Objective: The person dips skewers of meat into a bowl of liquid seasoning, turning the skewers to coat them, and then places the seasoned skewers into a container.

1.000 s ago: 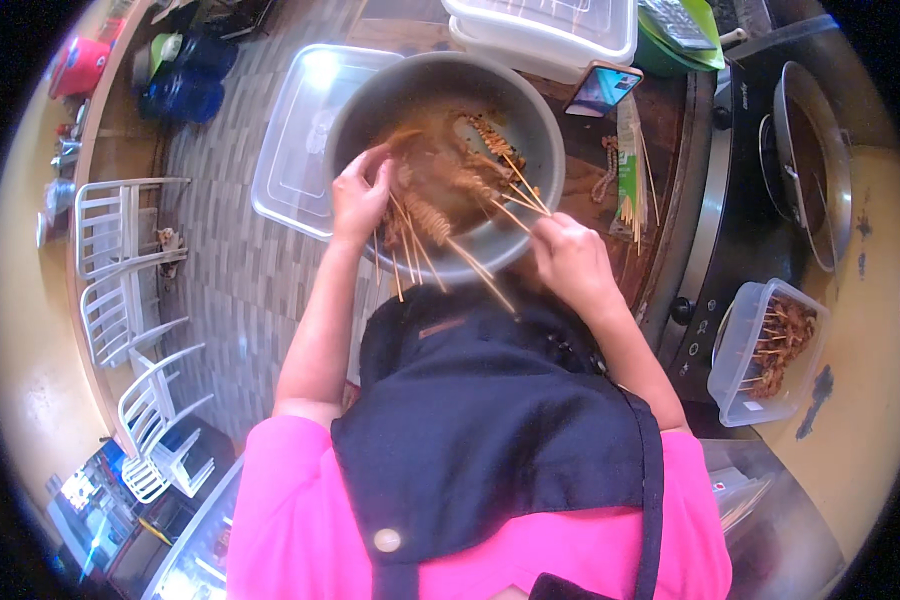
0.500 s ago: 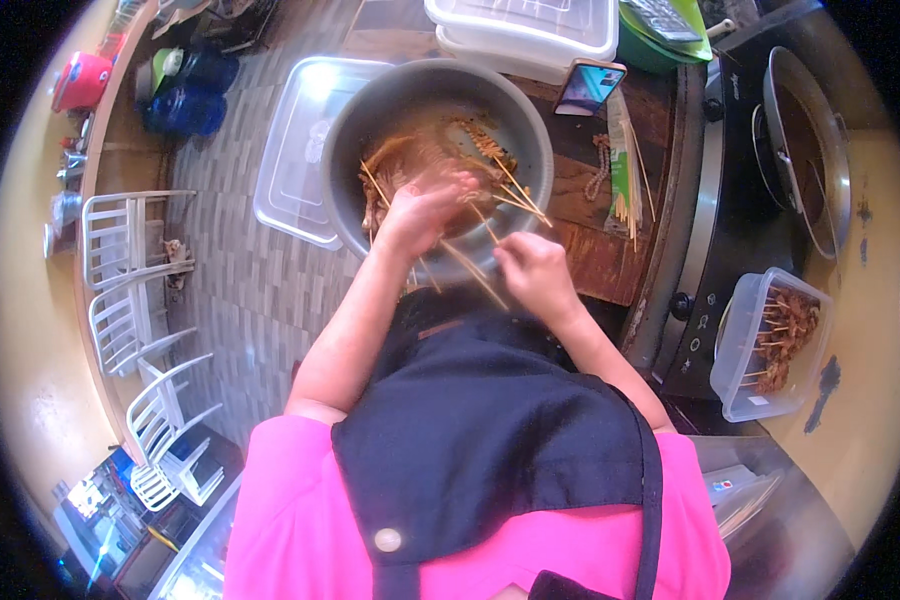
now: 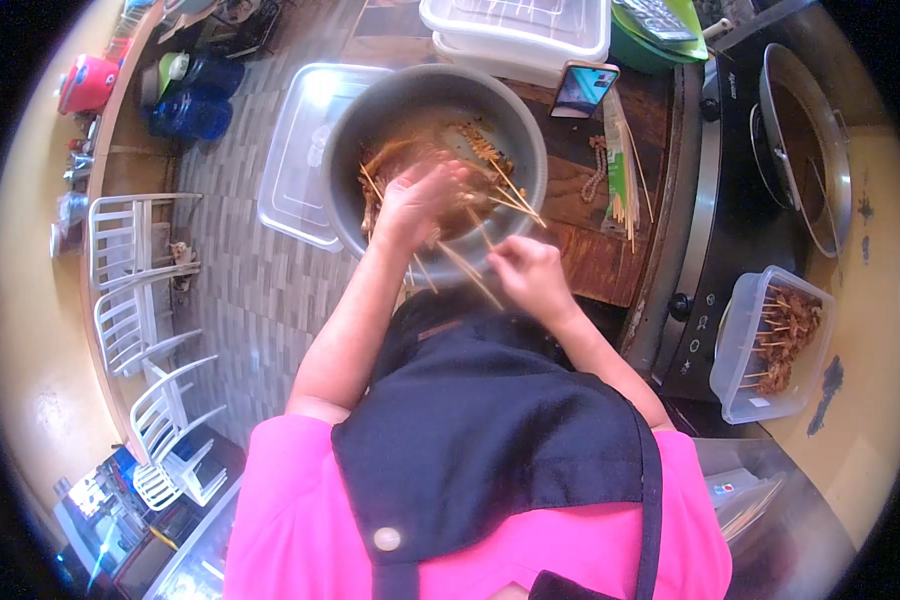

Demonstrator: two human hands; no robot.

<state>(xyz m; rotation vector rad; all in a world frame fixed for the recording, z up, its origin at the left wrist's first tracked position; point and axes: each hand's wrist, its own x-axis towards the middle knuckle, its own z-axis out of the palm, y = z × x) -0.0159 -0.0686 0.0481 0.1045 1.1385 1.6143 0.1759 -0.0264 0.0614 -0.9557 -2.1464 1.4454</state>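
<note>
A large round grey metal pot in front of me holds brown marinated meat pieces in sauce. Several skewers rest over its right and near rims, some with meat threaded on them. My left hand is inside the pot over the meat; its fingers are smeared by motion, and whatever lies under them is hidden. Just outside the near right rim, my right hand is closed in a pinch on a thin bamboo skewer, which points into the pot toward my left hand.
A clear lid lies left of the pot. Behind it stand stacked plastic tubs and a propped phone. Bare skewers in a green-and-clear pack lie right. Farther right are a wide pan on the stove and a tub of skewered meat.
My right hand has drawn slightly toward me and left with the skewer. My left hand stays over the meat, still moving. The whole view has shifted a little.
</note>
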